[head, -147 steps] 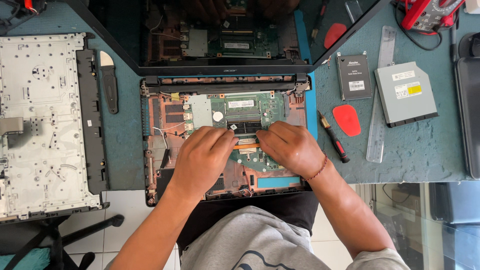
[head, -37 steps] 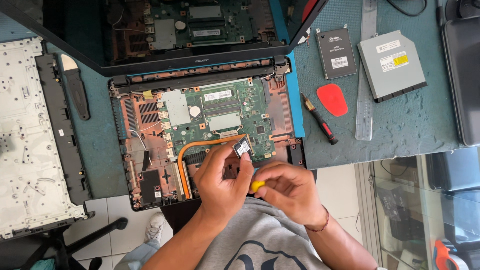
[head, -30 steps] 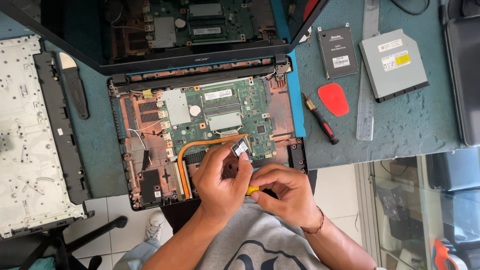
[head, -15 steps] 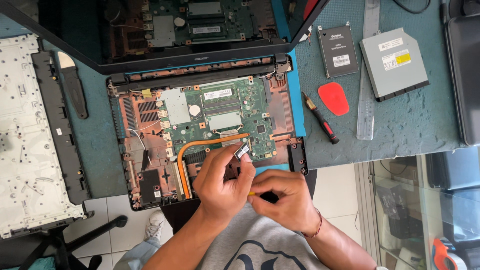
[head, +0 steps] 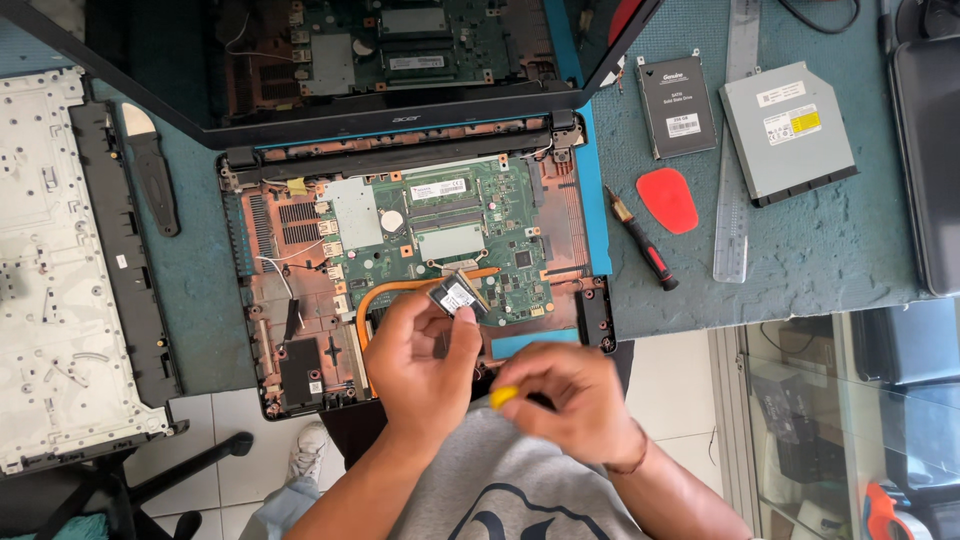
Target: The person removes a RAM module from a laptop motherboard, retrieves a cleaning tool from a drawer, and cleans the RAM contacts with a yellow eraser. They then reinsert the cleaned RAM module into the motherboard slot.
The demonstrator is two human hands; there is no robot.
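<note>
- One detached keyboard deck lies face down at the far left, its left and bottom edges cut off by the frame.
- One long black strip lies along the deck's right edge, and one small black pry tool sits just beside it on the blue mat.
- One opened laptop base sits in the middle, with one green motherboard and one copper heat pipe exposed; its near edge is hidden behind the hands.
- One left hand is curled, thumb and fingers pinched on one small flat chip module, held tilted just above the motherboard's lower edge.
- One right hand is closed into a loose fist around one tool with a yellow handle; only the handle end shows, and the tip is hidden.
- One raised lid shows a mirror view of the board; its top is cut off.
- One red-and-black screwdriver lies right of the base.
- One red pick lies just beside it.
- One dark drive, one steel ruler and one grey optical drive lie further right.
- One dark device at the far right is cut off, too little showing to tell its kind.
</note>
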